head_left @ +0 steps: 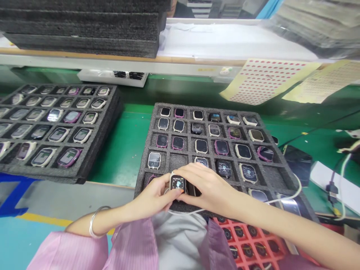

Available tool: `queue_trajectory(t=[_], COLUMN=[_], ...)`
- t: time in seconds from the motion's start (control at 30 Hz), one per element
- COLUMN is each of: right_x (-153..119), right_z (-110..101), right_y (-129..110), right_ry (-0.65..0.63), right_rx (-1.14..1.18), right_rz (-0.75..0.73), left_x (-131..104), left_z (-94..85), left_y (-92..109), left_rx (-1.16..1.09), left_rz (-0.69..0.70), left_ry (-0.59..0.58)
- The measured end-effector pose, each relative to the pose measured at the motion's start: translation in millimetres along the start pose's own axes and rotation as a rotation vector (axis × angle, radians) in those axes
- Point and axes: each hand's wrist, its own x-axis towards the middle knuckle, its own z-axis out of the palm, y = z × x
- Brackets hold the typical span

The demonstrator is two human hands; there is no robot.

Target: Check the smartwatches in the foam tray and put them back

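A smartwatch (pixel 177 183) with a pale case and a lit dial is held between both hands over the near edge of a black foam tray (pixel 178 162). My left hand (pixel 157 193) grips its left side, the thumb lying across the lower screen. On its right and top edge, the fingers of my right hand (pixel 201 182) are closed. A white cable (pixel 294 195) runs from the right side and passes under my right wrist; whether it joins the watch is hidden. Square watches with white, purple or black cases sit in the tray's compartments.
Another foam tray of watches (pixel 98 150) stands at left. Below the right forearm is a red tray (pixel 267 240) with round dark pieces. Stacked black foam (pixel 84 28) rests on the shelf; sticker sheets (pixel 261 80) hang from it. A dark phone-like device (pixel 298 163) lies at right.
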Motion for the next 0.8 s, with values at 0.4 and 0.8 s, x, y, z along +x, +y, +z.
queue_trajectory(t=[0.4, 0.8], right_x=[15.2, 84.2], right_z=[-17.1, 11.0], right_y=[31.4, 4.6], right_ry=[0.124, -0.223], right_rx=[-0.021, -0.463], right_rz=[0.152, -0.061], left_x=[-12.2, -29.1], left_z=[-10.0, -28.8], left_y=[0.6, -2.8], left_rx=[-0.158, -0.108], left_rz=[0.026, 0.005], left_ry=[0.007, 0.087])
